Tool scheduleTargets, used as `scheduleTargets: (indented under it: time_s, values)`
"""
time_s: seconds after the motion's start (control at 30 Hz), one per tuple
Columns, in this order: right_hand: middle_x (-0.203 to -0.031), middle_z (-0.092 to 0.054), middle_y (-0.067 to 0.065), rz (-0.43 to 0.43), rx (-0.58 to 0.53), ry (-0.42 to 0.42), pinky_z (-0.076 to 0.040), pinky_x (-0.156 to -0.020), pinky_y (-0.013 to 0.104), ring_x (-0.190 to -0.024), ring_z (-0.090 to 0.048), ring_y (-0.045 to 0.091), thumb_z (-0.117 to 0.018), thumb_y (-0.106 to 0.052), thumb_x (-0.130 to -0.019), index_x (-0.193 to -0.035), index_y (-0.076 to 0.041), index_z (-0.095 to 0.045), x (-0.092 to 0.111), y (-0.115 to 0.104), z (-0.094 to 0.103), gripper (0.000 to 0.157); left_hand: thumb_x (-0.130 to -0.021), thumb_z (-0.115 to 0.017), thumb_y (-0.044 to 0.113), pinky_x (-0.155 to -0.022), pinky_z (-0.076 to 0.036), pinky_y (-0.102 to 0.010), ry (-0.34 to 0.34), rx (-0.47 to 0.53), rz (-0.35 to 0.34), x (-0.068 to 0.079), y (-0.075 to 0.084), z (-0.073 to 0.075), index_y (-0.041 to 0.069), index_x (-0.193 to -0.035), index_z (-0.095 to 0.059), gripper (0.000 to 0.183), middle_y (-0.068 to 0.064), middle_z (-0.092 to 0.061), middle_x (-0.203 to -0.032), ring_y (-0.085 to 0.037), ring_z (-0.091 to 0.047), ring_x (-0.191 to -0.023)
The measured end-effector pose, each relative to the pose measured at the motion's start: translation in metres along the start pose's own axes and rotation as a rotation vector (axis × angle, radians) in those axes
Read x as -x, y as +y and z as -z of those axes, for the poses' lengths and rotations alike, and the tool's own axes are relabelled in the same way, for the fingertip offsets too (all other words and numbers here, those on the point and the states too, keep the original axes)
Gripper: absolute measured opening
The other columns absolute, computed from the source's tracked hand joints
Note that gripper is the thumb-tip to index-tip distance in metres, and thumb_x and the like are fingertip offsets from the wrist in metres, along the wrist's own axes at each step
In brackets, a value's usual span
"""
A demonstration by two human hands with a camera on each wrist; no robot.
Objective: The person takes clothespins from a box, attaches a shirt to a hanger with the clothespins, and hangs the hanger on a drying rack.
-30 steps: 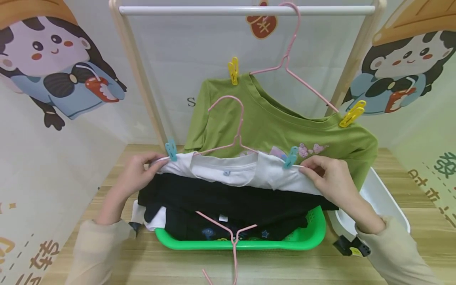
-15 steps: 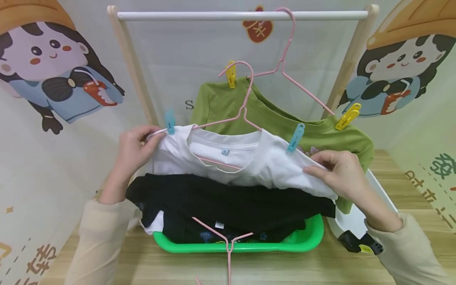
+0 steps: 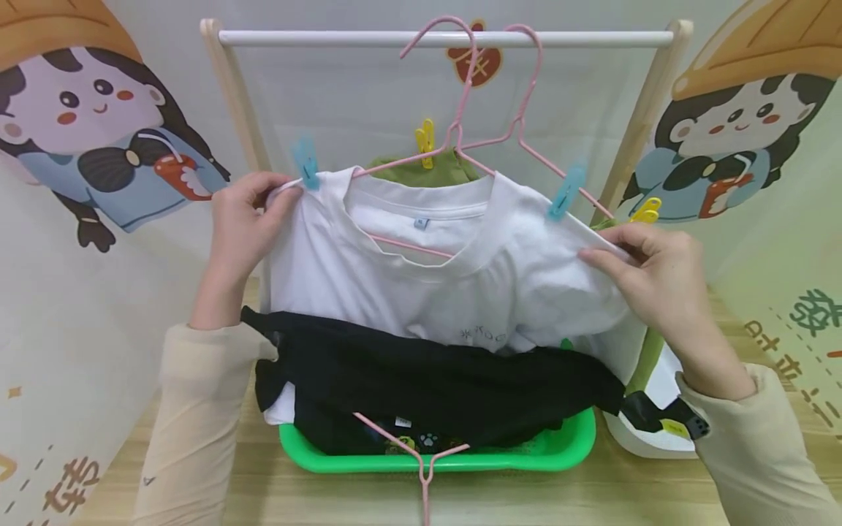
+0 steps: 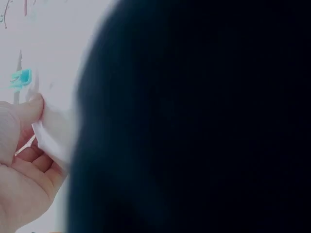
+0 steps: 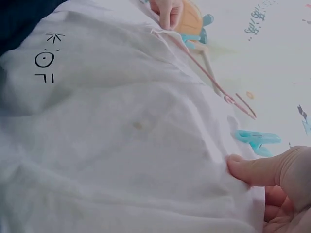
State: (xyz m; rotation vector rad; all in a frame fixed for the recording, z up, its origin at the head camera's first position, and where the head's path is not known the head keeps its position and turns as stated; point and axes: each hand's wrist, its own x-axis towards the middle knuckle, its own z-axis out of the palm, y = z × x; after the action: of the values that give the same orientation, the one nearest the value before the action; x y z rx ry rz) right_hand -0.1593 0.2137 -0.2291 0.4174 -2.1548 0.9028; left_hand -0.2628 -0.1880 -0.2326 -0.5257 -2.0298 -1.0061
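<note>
A white T-shirt hangs spread on a pink hanger, with light blue clothespins clipped at both shoulders. My left hand pinches the left shoulder edge between thumb and fingers. On the other side, my right hand pinches the sleeve edge, just outside the second blue clothespin. The hanger's hook overlaps the white bar of the rack; whether they touch I cannot tell. In the left wrist view, a dark blurred shape hides most of the scene beside the left hand.
Behind the T-shirt, a green shirt hangs from the bar on another pink hanger with yellow clothespins. A green basket holds black clothing. One more pink hanger lies at its front. A white bin stands right.
Both hands have raised the white T-shirt and its hanger from just above the basket up towards the bar. The T-shirt now covers most of the green shirt.
</note>
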Motion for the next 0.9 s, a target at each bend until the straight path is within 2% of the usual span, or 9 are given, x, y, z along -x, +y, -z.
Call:
scheduleTargets:
  time_s: [0.13, 0.3, 0.5, 0.73, 0.9]
  values:
    - [-0.069, -0.065, 0.013, -0.015, 0.03, 0.04, -0.031, -0.05, 0.012, -0.056, -0.043, -0.007, -0.079, 0.001, -0.071, -0.078, 0.003, -0.072, -0.009, -0.004, 0.001, 0.009, -0.087, -0.066, 0.008, -0.067, -0.037, -0.015, 0.054, -0.003, 0.052, -0.008, 0.002, -0.008, -0.008, -0.098, -0.069, 0.019, -0.021, -0.065, -0.09, -0.001, -0.044, -0.071]
    - [-0.073, -0.067, 0.017, -0.01, 0.084, 0.064, -0.029, -0.051, 0.012, -0.058, -0.041, -0.011, -0.079, -0.003, -0.074, -0.082, 0.003, -0.073, -0.019, -0.005, 0.001, 0.012, -0.087, -0.066, 0.01, -0.07, -0.039, -0.013, 0.142, 0.01, 0.115, -0.016, 0.001, -0.02, -0.007, -0.099, -0.069, 0.021, -0.02, -0.067, -0.095, 0.002, -0.046, -0.074]
    - [-0.074, -0.068, 0.018, -0.009, 0.081, 0.088, -0.028, -0.051, 0.011, -0.057, -0.04, -0.013, -0.078, -0.002, -0.074, -0.081, 0.005, -0.072, -0.024, -0.006, -0.004, 0.012, -0.085, -0.069, 0.008, -0.066, -0.037, -0.013, 0.215, 0.013, 0.123, -0.02, 0.0, -0.029, -0.008, -0.095, -0.07, 0.02, -0.022, -0.067, -0.091, -0.001, -0.048, -0.071]
    - [-0.072, -0.067, 0.02, -0.013, 0.097, 0.082, -0.028, -0.049, 0.01, -0.056, -0.039, -0.014, -0.079, -0.004, -0.074, -0.081, 0.006, -0.073, -0.031, -0.011, -0.003, 0.014, -0.087, -0.066, 0.012, -0.07, -0.039, -0.014, 0.187, -0.043, 0.186, -0.022, 0.004, -0.029, -0.007, -0.099, -0.07, 0.023, -0.021, -0.068, -0.094, -0.019, -0.056, -0.078]
    - [-0.075, -0.067, 0.022, -0.084, 0.103, 0.032, -0.03, -0.049, 0.01, -0.056, -0.042, -0.012, -0.078, -0.01, -0.076, -0.085, 0.006, -0.073, -0.035, -0.013, 0.0, 0.018, -0.089, -0.064, 0.014, -0.075, -0.043, -0.018, 0.138, -0.069, 0.238, -0.024, 0.004, -0.032, -0.006, -0.103, -0.069, 0.025, -0.02, -0.067, -0.099, -0.027, -0.059, -0.085]
